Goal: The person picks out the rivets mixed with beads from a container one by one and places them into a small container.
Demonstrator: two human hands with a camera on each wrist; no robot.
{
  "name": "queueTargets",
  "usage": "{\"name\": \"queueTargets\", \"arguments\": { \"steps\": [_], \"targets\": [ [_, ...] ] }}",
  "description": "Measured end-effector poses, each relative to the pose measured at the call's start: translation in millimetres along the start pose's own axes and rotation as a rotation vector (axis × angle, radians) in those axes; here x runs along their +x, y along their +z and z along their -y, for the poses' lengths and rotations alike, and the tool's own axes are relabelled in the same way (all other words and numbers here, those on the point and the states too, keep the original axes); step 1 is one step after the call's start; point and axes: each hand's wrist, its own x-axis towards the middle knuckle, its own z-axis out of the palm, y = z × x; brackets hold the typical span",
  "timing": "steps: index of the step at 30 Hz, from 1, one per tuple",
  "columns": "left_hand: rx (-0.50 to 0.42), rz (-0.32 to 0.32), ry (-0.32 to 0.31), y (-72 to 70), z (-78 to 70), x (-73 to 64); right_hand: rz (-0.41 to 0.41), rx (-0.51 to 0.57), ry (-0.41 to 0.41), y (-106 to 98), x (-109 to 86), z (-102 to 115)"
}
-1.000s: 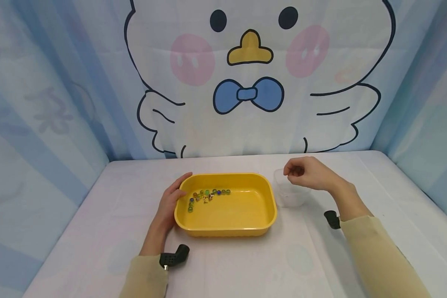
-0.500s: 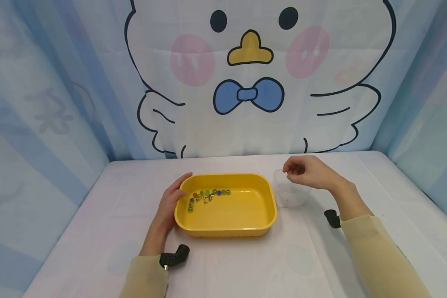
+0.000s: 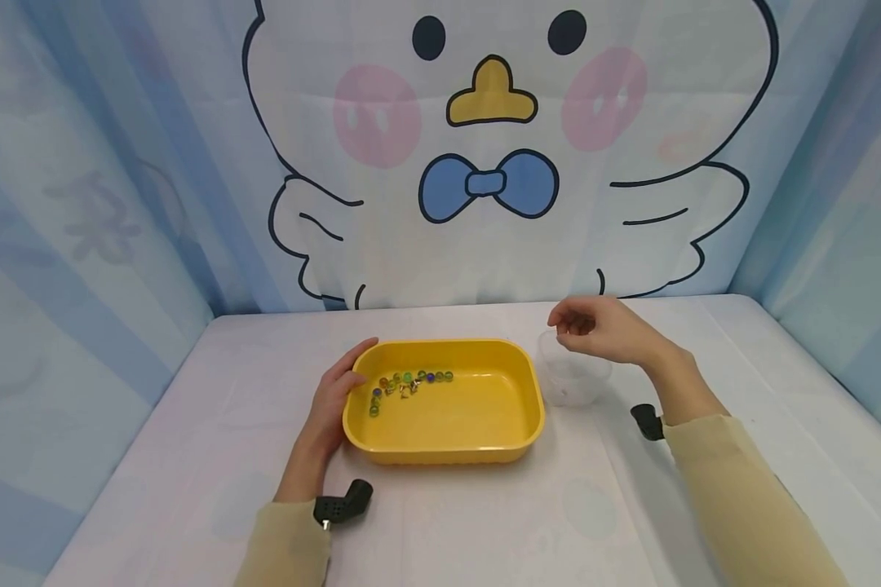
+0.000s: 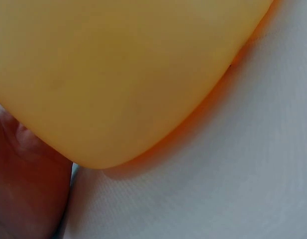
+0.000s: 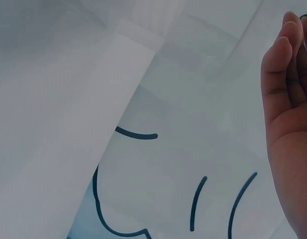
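Note:
My left hand [image 3: 330, 403] holds the left end of a yellow plastic tray [image 3: 477, 424], thumb at the rim and fingers along the outside wall. In the left wrist view the tray's wall [image 4: 123, 89] fills the top, with part of that hand [image 4: 31, 184] beside it. Several glass marbles [image 3: 409, 377] in green, amber and blue lie along the tray's back left, with small gold-coloured pieces [image 3: 404, 391] among them. My right hand [image 3: 602, 326] is over a clear plastic container [image 3: 574, 379], its fingers bent [image 5: 276, 69]; I cannot tell whether a small thing is between the fingertips.
A white cloth [image 3: 470, 522] covers the table under both containers. The container stands just right of the tray. Behind the table hangs a curtain [image 3: 484, 253] printed with a cartoon bird, and blue curtains [image 3: 81, 285] flank the sides.
My right hand has risen a little and shifted slightly left above the clear container. The left hand, tray and marbles stay put; the whole head view has shifted a trifle.

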Motion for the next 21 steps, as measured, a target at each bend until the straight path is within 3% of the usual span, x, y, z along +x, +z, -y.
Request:
{"name": "queueTargets", "arguments": {
  "steps": [21],
  "targets": [
    [0.0,0.0,0.015,-0.1,0.2,1.5,-0.006,0.038,-0.107,6,13.6,23]
  ]
}}
